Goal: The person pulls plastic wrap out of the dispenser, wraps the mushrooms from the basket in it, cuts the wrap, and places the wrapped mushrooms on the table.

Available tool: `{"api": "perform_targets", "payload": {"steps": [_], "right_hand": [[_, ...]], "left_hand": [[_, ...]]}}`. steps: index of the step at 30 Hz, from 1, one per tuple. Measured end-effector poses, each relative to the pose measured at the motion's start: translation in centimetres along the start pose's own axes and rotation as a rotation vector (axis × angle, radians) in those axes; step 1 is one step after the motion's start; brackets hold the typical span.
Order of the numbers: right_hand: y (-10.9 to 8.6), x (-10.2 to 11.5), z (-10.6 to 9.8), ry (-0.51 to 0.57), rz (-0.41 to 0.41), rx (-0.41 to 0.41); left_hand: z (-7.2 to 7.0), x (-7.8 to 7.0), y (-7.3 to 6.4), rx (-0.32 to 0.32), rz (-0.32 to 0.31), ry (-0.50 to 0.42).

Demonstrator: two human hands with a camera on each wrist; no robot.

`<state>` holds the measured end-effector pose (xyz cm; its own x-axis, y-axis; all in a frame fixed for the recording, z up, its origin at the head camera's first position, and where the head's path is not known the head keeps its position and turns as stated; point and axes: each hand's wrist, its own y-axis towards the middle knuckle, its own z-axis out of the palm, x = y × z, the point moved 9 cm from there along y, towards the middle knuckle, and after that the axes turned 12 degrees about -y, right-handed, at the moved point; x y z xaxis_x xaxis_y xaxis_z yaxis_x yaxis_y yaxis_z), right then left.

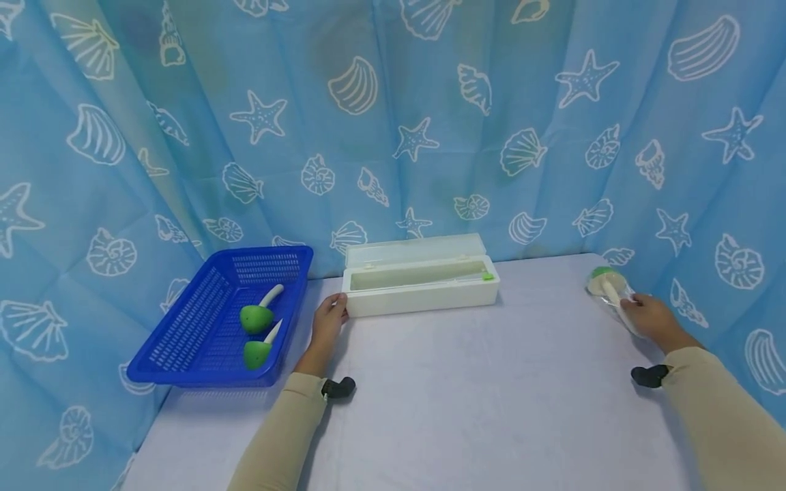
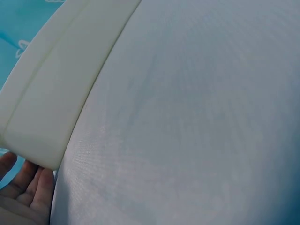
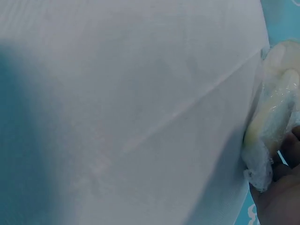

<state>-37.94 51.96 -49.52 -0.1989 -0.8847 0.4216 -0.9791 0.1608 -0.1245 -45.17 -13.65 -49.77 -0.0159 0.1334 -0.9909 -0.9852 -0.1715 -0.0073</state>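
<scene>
A long white plastic-wrap dispenser (image 1: 424, 301) stands at the back middle of the table, its frosted lid (image 1: 417, 250) tilted up. On its front rail, near the right end, sits a small green slider (image 1: 488, 276). My left hand (image 1: 328, 317) touches the dispenser's left end; the left wrist view shows its fingers (image 2: 43, 190) extended against that end. At the far right, my right hand (image 1: 653, 319) grips a toy mushroom (image 1: 608, 281) with green cap and pale stem. Clear crinkled plastic surrounds the mushroom, and the right wrist view shows the wrapped stem (image 3: 276, 112) close up.
To the left, a blue plastic basket (image 1: 178, 372) holds two more green-capped mushrooms (image 1: 256, 319). White cloth (image 1: 491, 395) covers the table. Behind the table and along both sides hangs a blue curtain (image 1: 393, 88) printed with shells and starfish.
</scene>
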Motion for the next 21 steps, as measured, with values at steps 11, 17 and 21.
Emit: {"api": "perform_targets", "payload": {"steps": [11, 17, 21], "right_hand": [[-0.6, -0.5, -1.1, 0.060, 0.102, -0.089], [-0.7, -1.6, -1.2, 0.018, 0.184, -0.100], [-1.0, -1.2, -2.3, 0.042, 0.234, -0.213]], "left_hand": [[-0.1, 0.4, 0.4, 0.000, -0.004, 0.034], [0.0, 0.6, 0.4, 0.009, -0.007, 0.039], [-0.1, 0.6, 0.3, 0.007, -0.011, 0.034]]}}
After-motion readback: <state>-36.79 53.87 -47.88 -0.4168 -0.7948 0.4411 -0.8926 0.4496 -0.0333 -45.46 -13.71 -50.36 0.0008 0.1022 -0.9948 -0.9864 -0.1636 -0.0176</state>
